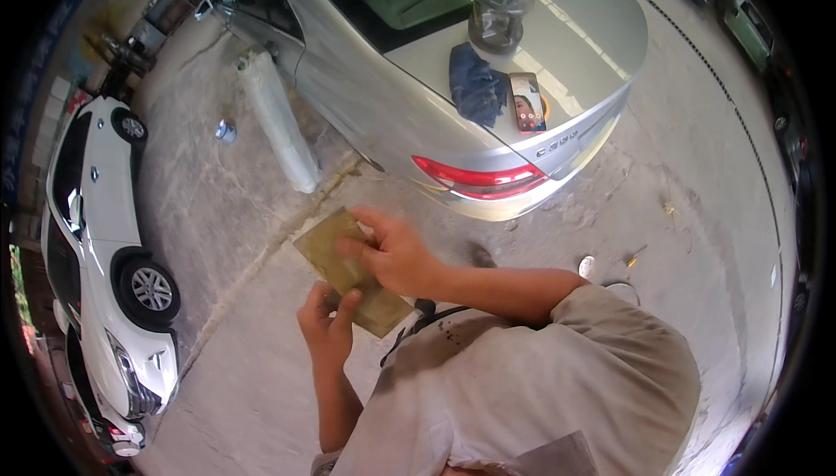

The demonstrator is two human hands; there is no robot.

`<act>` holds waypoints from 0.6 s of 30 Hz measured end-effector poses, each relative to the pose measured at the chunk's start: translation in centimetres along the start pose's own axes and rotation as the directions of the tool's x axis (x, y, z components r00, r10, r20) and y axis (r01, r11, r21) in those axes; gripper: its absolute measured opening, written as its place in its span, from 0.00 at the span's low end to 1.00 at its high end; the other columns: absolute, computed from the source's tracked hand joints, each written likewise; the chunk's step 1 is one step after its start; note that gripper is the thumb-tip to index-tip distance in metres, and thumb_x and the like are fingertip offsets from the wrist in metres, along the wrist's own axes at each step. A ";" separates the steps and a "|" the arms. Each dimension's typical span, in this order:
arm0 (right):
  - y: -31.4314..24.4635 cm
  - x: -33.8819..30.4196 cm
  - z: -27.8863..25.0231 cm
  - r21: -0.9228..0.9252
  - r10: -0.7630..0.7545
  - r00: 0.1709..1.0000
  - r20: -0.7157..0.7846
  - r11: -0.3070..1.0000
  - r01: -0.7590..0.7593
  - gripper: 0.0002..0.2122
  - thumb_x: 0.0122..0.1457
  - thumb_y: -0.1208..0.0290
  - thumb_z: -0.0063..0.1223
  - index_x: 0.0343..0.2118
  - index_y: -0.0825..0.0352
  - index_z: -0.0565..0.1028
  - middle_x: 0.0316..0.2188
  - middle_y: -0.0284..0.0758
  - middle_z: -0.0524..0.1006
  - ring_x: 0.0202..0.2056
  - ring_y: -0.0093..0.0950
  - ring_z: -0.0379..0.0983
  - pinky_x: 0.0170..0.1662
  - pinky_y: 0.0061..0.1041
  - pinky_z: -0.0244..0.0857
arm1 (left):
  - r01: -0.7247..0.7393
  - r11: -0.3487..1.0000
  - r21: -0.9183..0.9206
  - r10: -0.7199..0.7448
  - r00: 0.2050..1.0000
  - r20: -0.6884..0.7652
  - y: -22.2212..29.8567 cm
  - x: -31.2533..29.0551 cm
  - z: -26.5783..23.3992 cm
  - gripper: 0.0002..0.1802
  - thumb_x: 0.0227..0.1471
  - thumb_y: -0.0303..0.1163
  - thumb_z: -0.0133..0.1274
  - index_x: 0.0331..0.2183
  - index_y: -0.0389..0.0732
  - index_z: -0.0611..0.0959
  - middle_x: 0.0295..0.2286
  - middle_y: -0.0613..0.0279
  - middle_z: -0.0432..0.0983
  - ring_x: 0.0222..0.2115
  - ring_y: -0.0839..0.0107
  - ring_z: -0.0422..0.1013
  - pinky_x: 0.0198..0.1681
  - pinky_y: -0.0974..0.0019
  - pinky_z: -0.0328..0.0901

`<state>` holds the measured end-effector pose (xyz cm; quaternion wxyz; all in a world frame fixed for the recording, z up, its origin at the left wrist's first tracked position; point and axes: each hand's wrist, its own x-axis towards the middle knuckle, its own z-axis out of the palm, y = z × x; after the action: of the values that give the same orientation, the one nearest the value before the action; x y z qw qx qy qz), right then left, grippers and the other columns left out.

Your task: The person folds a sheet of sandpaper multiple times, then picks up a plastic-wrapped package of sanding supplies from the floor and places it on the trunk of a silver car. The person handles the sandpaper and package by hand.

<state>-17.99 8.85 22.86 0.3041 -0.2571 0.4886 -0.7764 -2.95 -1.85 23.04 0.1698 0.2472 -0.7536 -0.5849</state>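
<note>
Between my two hands is a flat, olive-yellow rectangular sheet (370, 306) that looks like sandpaper, tilted in front of my body. My left hand (329, 324) pinches its lower left edge, thumb on top. Higher up, my right hand (396, 254) grips the upper right edge, with its thumb pressed across the face. Both hands are closed on the sheet, and the fingers behind it are partly hidden. Past my hands stands the rear corner of a silver car (392, 119), with a red tail light (479, 178).
On the car's trunk lie a dark blue cloth (475, 84), a phone (527, 101) and a dark, plastic-wrapped object (501, 10). A long pale wrapped roll (279, 119) and a small can (225, 131) are on the concrete floor. At left stands a white car (109, 180).
</note>
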 end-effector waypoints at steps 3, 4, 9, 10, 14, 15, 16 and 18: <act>0.2 -0.5 0.0 -0.227 -0.070 0.996 0.057 0.971 0.081 0.12 0.61 0.69 0.58 0.46 0.66 0.75 0.28 0.35 0.79 0.27 0.25 0.74 0.32 0.27 0.67 | -0.043 0.999 0.032 0.043 0.999 -0.017 0.2 0.4 -0.4 0.10 0.48 0.26 0.66 0.32 0.31 0.84 0.24 0.67 0.79 0.25 0.83 0.68 0.29 0.73 0.64; -0.2 -0.7 0.0 -0.331 -0.103 0.991 0.086 0.935 0.126 0.12 0.60 0.68 0.58 0.45 0.65 0.75 0.26 0.38 0.79 0.26 0.28 0.75 0.31 0.28 0.66 | -0.027 0.999 0.031 0.027 0.999 -0.022 -0.1 0.5 -0.9 0.10 0.47 0.25 0.67 0.32 0.31 0.84 0.24 0.67 0.79 0.24 0.83 0.69 0.29 0.73 0.64; -0.2 -1.1 -0.5 -0.504 -0.134 0.966 0.222 0.832 0.231 0.11 0.58 0.66 0.56 0.43 0.62 0.76 0.23 0.46 0.75 0.25 0.45 0.73 0.29 0.36 0.65 | -0.013 1.000 0.026 0.015 0.998 -0.058 -0.6 1.1 -3.6 0.09 0.46 0.22 0.67 0.30 0.29 0.85 0.25 0.63 0.81 0.26 0.79 0.72 0.30 0.74 0.66; -0.2 -1.2 -0.6 -0.517 -0.108 0.966 0.234 0.828 0.218 0.11 0.58 0.66 0.55 0.43 0.62 0.76 0.23 0.46 0.75 0.25 0.47 0.72 0.29 0.37 0.65 | -0.014 1.000 0.028 0.016 0.998 -0.058 -0.6 1.1 -3.9 0.09 0.46 0.23 0.67 0.31 0.28 0.85 0.26 0.62 0.81 0.26 0.78 0.73 0.31 0.73 0.67; 0.0 -1.2 -0.9 -0.536 -0.082 0.956 0.281 0.813 0.227 0.11 0.59 0.66 0.54 0.44 0.61 0.76 0.25 0.47 0.76 0.27 0.48 0.73 0.30 0.39 0.65 | -0.094 0.991 -0.092 0.071 0.971 -0.228 0.6 1.4 -4.0 0.05 0.50 0.21 0.61 0.26 0.28 0.84 0.23 0.59 0.81 0.25 0.74 0.74 0.31 0.72 0.68; 0.3 -1.2 -1.1 -0.535 -0.090 0.949 0.302 0.808 0.247 0.12 0.60 0.64 0.54 0.45 0.61 0.76 0.25 0.48 0.76 0.27 0.49 0.73 0.31 0.40 0.65 | -0.233 0.972 0.017 0.231 0.945 -0.230 -1.1 1.9 -5.2 0.10 0.57 0.28 0.56 0.31 0.29 0.84 0.23 0.56 0.81 0.24 0.71 0.76 0.32 0.70 0.70; 0.7 -1.2 -1.4 -0.535 -0.098 0.941 0.323 0.801 0.267 0.14 0.60 0.63 0.54 0.46 0.61 0.75 0.25 0.48 0.76 0.28 0.50 0.74 0.31 0.41 0.66 | -0.207 0.977 -0.046 0.185 0.940 -0.285 -0.8 2.0 -5.2 0.12 0.59 0.30 0.55 0.33 0.29 0.83 0.24 0.55 0.81 0.25 0.71 0.77 0.31 0.70 0.70; 1.1 -1.2 -2.0 -0.547 -0.095 0.939 0.330 0.791 0.272 0.15 0.61 0.61 0.54 0.47 0.61 0.74 0.26 0.49 0.77 0.29 0.51 0.74 0.32 0.43 0.66 | -0.162 0.971 -0.175 0.084 0.920 -0.383 0.3 2.1 -5.2 0.16 0.63 0.35 0.52 0.38 0.28 0.82 0.25 0.54 0.81 0.25 0.70 0.77 0.31 0.70 0.71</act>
<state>-18.28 10.57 20.95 0.1997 -0.4939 0.6269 -0.5685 -1.91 -7.08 24.61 0.3706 0.2869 -0.6579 -0.5895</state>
